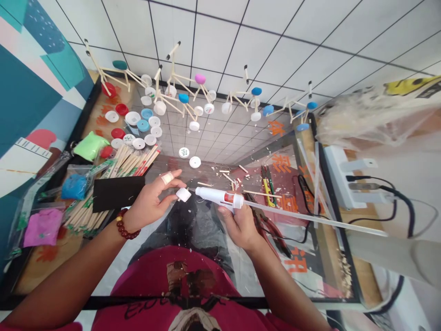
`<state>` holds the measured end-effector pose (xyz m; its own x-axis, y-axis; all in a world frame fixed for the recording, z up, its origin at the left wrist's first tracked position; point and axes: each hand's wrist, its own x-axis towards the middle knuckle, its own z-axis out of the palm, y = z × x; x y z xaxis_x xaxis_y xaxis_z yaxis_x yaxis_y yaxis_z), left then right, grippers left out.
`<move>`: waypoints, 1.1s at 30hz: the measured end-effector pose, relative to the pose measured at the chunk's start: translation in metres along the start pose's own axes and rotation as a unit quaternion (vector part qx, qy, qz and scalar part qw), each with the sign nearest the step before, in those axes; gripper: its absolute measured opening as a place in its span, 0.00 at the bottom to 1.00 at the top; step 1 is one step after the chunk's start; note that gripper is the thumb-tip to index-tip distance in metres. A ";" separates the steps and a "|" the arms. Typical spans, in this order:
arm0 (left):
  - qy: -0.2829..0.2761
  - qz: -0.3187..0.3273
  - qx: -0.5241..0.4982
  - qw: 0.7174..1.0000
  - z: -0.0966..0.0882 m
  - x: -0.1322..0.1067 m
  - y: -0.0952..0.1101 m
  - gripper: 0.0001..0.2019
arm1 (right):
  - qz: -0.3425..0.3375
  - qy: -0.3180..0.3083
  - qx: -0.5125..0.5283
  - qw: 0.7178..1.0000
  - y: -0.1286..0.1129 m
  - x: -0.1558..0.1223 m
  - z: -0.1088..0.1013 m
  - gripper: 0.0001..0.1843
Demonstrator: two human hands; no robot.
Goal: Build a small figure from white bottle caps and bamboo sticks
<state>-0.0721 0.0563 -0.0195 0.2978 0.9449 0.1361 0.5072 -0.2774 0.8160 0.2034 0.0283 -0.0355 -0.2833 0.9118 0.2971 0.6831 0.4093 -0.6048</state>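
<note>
Pinching white piece (pixel 183 195): left hand (pixel 151 200); gripping glue gun (pixel 217 196): right hand (pixel 242 228); steadying both and keeping fingertips (pixel 173 197) clear of nozzle (pixel 199 191) is likely serving best

Right side: I see a white power strip (pixel 336 177), black cable (pixel 411 216) plugged in, printed plastic bag (pixel 365 117) beyond.
Left side: I spot pink packet (pixel 43 227), blue packet (pixel 75 185), green packet (pixel 90 146).
Far wall (pixel 220 25): white tiles.

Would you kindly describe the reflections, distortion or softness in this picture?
In the head view, the glossy tabletop mirrors the grid of the tiled wall, whose lines fan outward, suggesting wide-angle stretch; the glue gun looks crisp, while the right-side plastic bag looks softer.
</note>
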 end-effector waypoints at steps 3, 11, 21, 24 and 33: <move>0.000 0.003 -0.006 1.000 0.000 0.000 -0.001 0.28 | -0.009 0.001 0.001 1.000 -0.001 0.001 0.000 0.15; 0.005 0.000 -0.021 1.000 0.001 -0.001 -0.003 0.28 | 0.004 -0.001 -0.010 1.000 -0.002 0.000 0.000 0.16; 0.021 -0.019 0.018 0.999 -0.003 -0.001 0.004 0.27 | -0.018 0.030 0.025 0.999 -0.002 0.001 -0.001 0.13; 0.019 -0.011 0.028 0.999 -0.003 -0.002 0.004 0.28 | -0.026 0.040 0.037 0.998 -0.004 0.002 -0.001 0.13; 0.058 0.042 -0.015 0.997 -0.001 -0.002 0.004 0.32 | -0.023 0.038 0.043 0.998 -0.005 0.003 0.001 0.12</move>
<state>-0.0715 0.0535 -0.0164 0.2428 0.9324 0.2678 0.4586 -0.3536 0.8153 0.1987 0.0293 -0.0322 -0.2589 0.8886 0.3787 0.6088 0.4545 -0.6502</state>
